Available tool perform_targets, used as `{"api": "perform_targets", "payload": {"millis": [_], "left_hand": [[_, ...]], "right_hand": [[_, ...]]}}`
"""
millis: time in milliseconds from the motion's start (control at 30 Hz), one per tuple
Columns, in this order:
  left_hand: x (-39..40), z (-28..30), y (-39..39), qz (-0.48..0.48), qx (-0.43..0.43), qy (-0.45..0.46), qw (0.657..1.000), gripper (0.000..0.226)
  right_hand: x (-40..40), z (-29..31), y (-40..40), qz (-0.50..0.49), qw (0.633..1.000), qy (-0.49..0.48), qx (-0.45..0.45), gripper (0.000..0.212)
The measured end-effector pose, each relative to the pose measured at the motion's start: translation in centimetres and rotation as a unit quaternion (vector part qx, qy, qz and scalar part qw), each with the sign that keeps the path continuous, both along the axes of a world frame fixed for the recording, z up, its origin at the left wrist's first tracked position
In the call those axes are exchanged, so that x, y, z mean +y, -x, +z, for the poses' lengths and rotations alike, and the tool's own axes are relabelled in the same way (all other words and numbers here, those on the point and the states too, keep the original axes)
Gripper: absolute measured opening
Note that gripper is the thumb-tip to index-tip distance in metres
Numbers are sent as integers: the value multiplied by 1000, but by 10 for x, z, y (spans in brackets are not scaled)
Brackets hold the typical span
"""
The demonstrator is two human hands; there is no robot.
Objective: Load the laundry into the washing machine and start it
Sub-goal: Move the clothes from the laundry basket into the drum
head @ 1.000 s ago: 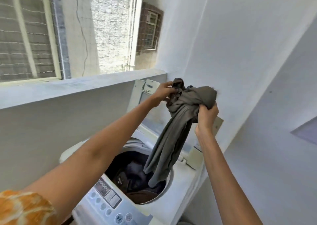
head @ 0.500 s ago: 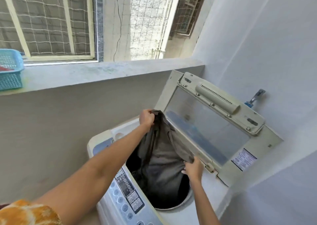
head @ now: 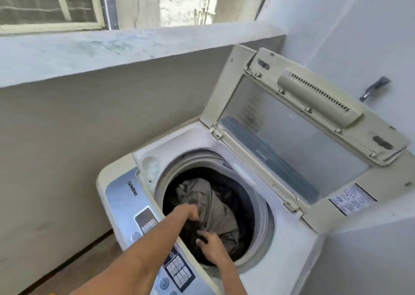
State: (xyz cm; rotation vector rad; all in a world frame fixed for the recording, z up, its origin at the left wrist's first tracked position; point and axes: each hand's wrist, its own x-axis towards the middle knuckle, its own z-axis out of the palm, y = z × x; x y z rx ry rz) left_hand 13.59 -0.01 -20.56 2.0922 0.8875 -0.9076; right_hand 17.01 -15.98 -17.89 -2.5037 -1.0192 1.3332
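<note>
Your left hand (head: 190, 213) was clenched on the grey-brown crumpled garment (head: 213, 207) lying inside the drum of the white top-loading washing machine (head: 289, 236), its lid (head: 292, 124) raised, while your right hand (head: 211, 245) rested spread-fingered on the dark laundry just beside it

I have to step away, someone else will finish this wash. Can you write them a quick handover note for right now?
Left hand: inside the drum, closed on the grey garment.
Right hand: in the drum, fingers spread on the dark laundry; grip unclear.
Washing machine: lid propped open.
Done: grey garment is in the drum on top of the dark laundry.
Left: withdraw hands, close lid, start from the control panel.
</note>
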Motion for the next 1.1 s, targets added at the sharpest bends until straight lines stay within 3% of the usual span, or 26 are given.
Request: {"api": "perform_targets", "payload": {"millis": [100, 233, 367, 500, 633, 767, 867, 1100], "left_hand": [[-4, 11, -13, 65, -79, -77, 992, 44], [-19, 62, -44, 117, -280, -166, 938, 32], [-71, 101, -84, 60, -442, -128, 886, 23], [-172, 136, -118, -34, -518, -56, 853, 20], [-277, 142, -143, -108, -493, 31, 863, 19], [-355, 104, -157, -139, -421, 83, 892, 22], [-392, 47, -153, -111, -358, 106, 921, 21], [-442, -146, -140, 8, -220, 73, 973, 19]], "right_hand": [[-9, 12, -12, -64, 989, -114, -64, 33], [-30, 48, -37, -193, 945, -221, -147, 27], [-63, 79, -59, -362, 862, -288, -208, 22], [-117, 101, -77, -508, 755, -315, -270, 24], [-194, 103, -89, -591, 695, -315, -263, 20], [-276, 75, -94, -623, 691, -278, -239, 15], [-319, 38, -90, -644, 693, -254, -200, 14], [-383, -134, -89, -678, 708, -173, -94, 20]]}}
